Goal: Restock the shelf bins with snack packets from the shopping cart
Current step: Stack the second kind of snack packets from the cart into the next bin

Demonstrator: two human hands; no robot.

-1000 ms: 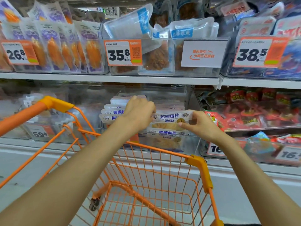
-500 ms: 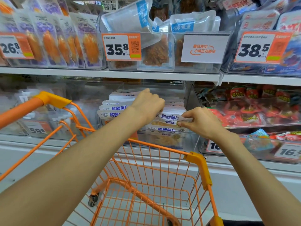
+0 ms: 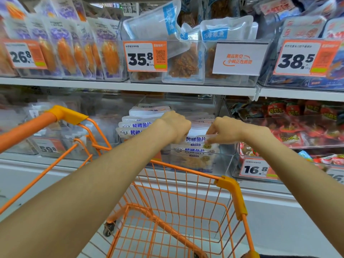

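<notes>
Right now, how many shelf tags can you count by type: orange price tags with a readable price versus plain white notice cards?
Orange price tags with a readable price: 5 (26.8, 35.8, 38.5, 59.8, 16.8)
Plain white notice cards with orange writing: 1
Total: 6
A further tag at the right edge is cut off and left uncounted.

Since 1 s ago, both hands have closed together over the clear plastic shelf bin (image 3: 221,161): left hand (image 3: 175,125) curled, right hand (image 3: 223,130) pinching the white blue-lettered fish-slice packet (image 3: 195,141) lower.
</notes>
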